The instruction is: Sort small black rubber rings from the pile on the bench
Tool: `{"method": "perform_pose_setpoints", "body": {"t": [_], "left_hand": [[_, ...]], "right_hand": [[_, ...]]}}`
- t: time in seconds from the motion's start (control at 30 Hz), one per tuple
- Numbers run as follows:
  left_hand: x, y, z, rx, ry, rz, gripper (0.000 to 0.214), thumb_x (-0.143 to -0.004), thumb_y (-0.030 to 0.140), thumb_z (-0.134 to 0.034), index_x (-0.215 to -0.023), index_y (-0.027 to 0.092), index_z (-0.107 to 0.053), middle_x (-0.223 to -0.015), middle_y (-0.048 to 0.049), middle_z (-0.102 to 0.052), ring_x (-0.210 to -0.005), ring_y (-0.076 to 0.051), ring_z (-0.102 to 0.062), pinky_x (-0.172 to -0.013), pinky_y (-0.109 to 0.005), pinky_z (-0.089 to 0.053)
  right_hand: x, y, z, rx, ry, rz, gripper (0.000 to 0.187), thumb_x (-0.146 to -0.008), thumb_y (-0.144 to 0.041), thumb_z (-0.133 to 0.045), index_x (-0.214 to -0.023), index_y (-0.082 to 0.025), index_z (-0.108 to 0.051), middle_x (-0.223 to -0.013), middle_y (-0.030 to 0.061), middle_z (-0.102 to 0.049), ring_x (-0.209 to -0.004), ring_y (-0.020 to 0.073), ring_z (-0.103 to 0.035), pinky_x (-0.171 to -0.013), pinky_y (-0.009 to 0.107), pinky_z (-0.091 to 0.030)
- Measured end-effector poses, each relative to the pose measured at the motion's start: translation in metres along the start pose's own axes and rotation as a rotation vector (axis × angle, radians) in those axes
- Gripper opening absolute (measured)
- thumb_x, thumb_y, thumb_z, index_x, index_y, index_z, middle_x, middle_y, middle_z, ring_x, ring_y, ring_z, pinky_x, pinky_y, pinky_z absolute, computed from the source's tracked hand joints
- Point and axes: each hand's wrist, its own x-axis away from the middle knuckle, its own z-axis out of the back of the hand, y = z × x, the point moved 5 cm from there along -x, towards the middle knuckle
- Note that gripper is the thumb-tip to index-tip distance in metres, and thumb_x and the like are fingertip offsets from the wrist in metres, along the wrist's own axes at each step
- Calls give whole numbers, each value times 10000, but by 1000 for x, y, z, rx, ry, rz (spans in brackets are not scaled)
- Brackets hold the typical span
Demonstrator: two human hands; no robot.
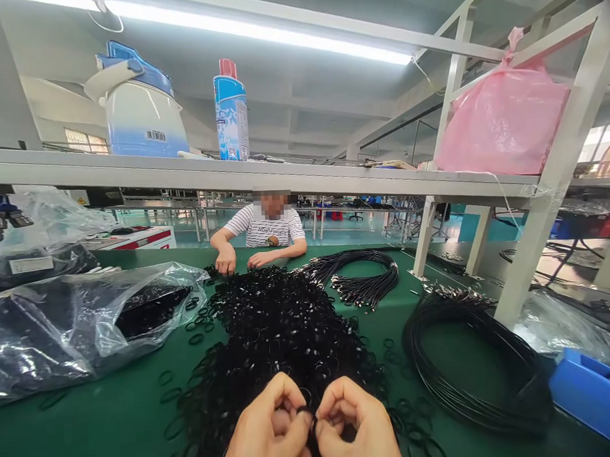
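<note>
My left hand [266, 423] and right hand [356, 420] pinch a black rubber ring [305, 410] between them, fingertips pressed together. A heap of matching rings [268, 330] lies beneath both hands on the green counter [87, 436]; coiled black cord [491, 412] sits off the right hand.

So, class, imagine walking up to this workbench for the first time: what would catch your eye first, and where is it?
A great heap of thin black rings spreads across the middle of the green workbench and draws the eye first. At the bottom of the view, the left hand and right hand pinch a ring between them. To the right lies a big coil of black cord, with a pink plastic bag on the shelf above.
</note>
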Motion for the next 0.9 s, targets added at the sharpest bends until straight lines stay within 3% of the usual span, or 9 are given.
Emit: {"method": "perform_pose_setpoints", "body": {"t": [0.1,0.2,0.33,0.47,0.57,0.8,0.9], "left_hand": [[-4,8,9,116,-73,-12,242,-661,313,-618,-876,216,-566,-846,-25,-632,-749,-185,-615,-638,-273,-484],[0,27,20,-177,5,-206,183,-673,260,-613,-852,264,-654,-1060,-30,-592,-1001,-222,-542,-840,-309,-441],[12,37,17,-412,131,-336,78,-731,262,-567,-717,256,-644,-924,-22,-573,-910,-204,-533,-818,-303,-433],[13,33,6,-448,82,-357,139,-771,224,-505,-673,235,-602,-879,-14,-557,-840,-177,-537,-765,-281,-438],[9,33,11,-448,47,-334,151,-774,201,-491,-631,217,-539,-822,-4,-536,-786,-162,-525,-719,-260,-423],[-3,43,70,-304,186,-262,146,-825,343,-489,-725,237,-497,-886,24,-513,-814,-154,-482,-699,-243,-378],[-6,43,75,-371,134,-216,164,-806,367,-527,-707,236,-523,-838,34,-540,-785,-154,-493,-689,-249,-369]], "right_hand": [[-3,-2,4,-87,9,-24,70,-587,-204,-514,-614,-209,-449,-519,-33,-536,-473,104,-450,-481,214,-366],[-3,-7,11,-59,55,22,105,-613,-200,-515,-630,-225,-415,-538,-39,-550,-476,103,-454,-483,208,-373],[3,-16,14,111,121,154,117,-643,-179,-515,-643,-234,-411,-523,-54,-543,-465,107,-464,-500,205,-389],[12,-21,8,272,152,277,96,-652,-163,-487,-667,-236,-427,-542,-58,-535,-486,118,-497,-520,208,-400],[12,-26,12,348,158,319,98,-655,-142,-462,-652,-232,-422,-553,-54,-513,-498,117,-494,-526,210,-395],[-15,-29,76,334,274,73,39,-751,-242,-530,-713,-239,-523,-666,-47,-564,-615,129,-505,-603,223,-407],[-21,-26,80,311,163,25,84,-782,-287,-533,-790,-248,-607,-734,-31,-629,-686,151,-559,-652,244,-428]]}}
